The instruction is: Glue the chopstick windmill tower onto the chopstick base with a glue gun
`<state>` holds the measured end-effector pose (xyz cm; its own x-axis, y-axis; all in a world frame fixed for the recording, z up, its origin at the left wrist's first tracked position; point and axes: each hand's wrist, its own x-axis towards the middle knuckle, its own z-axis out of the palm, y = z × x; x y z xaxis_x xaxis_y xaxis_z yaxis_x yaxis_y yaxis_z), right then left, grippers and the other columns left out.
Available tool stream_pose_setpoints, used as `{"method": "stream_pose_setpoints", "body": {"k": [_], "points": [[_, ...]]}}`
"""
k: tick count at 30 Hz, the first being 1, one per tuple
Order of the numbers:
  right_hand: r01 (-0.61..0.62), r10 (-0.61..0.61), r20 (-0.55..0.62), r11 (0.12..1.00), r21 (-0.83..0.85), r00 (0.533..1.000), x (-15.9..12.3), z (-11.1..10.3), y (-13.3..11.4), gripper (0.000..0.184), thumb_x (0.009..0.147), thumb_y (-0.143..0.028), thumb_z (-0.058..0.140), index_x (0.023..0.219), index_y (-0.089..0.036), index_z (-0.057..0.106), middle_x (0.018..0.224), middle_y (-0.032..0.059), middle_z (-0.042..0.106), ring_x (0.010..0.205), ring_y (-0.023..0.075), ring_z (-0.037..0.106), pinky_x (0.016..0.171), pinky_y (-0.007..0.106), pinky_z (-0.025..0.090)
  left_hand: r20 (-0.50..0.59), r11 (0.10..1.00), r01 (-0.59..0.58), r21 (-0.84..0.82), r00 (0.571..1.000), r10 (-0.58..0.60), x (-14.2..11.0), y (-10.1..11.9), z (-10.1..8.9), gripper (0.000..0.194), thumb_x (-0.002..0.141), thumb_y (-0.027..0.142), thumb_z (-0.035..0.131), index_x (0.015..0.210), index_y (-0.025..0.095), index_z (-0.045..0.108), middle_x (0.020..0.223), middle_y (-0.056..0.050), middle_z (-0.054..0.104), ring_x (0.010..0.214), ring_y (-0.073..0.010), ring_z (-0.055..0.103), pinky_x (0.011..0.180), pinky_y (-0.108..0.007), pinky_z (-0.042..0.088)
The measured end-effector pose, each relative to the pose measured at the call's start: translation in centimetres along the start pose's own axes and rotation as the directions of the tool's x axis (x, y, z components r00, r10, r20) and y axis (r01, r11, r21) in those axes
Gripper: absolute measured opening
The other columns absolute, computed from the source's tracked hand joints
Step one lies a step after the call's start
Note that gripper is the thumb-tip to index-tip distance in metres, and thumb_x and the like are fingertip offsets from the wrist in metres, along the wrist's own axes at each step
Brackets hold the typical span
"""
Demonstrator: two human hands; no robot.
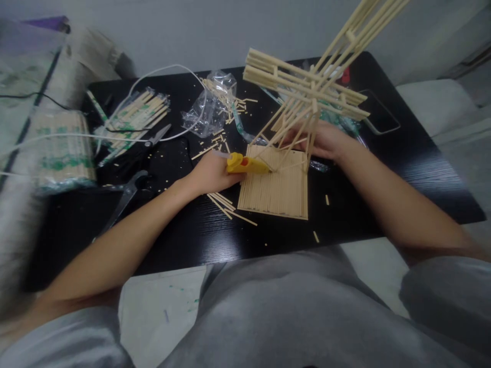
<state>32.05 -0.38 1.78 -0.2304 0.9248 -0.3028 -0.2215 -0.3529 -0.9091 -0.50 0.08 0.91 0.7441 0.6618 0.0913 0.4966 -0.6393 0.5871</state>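
Note:
My left hand [215, 173] is wrapped round a yellow hot glue gun [247, 164], whose nozzle points right, over a flat square base of wooden sticks [274, 191]. A windmill-like structure of chopsticks [313, 92] rises from the back of that base, its long blades reaching up to the right. Behind its legs is my right hand [320, 140], with fingers curled at the lower part of the structure and partly hidden by the sticks. Whether the nozzle touches the base I cannot tell.
On the black table [215, 250] lie scissors [153, 138], pliers [128, 194], wrapped chopsticks [140, 115] and a large chopstick pack [63, 148]. Clear plastic wrappers [215, 110] and cut stick pieces lie behind the base. A white cable [115, 136] loops across the left side.

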Motion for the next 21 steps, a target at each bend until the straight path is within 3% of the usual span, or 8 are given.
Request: {"method": "stream_pose_setpoints", "body": {"k": [8,14,21], "points": [[-0.01,0.009,-0.044,1.0,-0.017,0.999,-0.02,0.04,0.02,0.037,0.116,-0.01,0.044,0.094,-0.011,0.074,0.079,0.013,0.08,0.075,0.0207,0.077,0.087,0.036,0.065,-0.056,1.0,-0.01,-0.026,0.998,0.008,0.15,0.12,0.12,0.018,0.084,0.027,0.076,0.099,0.018,0.077,0.093,-0.004,0.078,0.098,-0.0261,0.074,0.09,-0.035,0.056],[-0.02,0.017,-0.084,0.999,-0.044,0.996,-0.09,0.0,0.06,0.036,0.115,-0.008,0.042,0.106,-0.011,0.076,0.085,0.0108,0.082,0.08,0.0183,0.079,0.088,0.033,0.063,-0.067,0.998,0.014,-0.055,0.998,-0.017,0.25,0.17,0.33,0.024,0.083,0.027,0.078,0.105,0.018,0.077,0.098,-0.005,0.079,0.105,-0.0281,0.074,0.092,-0.036,0.056],[-0.016,0.011,-0.107,0.999,-0.043,0.994,-0.27,0.13,-0.17,0.04,0.115,-0.004,0.038,0.107,-0.012,0.076,0.089,0.0099,0.083,0.081,0.0166,0.08,0.09,0.034,0.063,-0.083,0.998,0.001,-0.062,0.997,-0.006,0.32,0.24,0.39,0.023,0.081,0.026,0.08,0.103,0.019,0.077,0.098,-0.004,0.079,0.106,-0.029,0.074,0.091,-0.035,0.056]]}}
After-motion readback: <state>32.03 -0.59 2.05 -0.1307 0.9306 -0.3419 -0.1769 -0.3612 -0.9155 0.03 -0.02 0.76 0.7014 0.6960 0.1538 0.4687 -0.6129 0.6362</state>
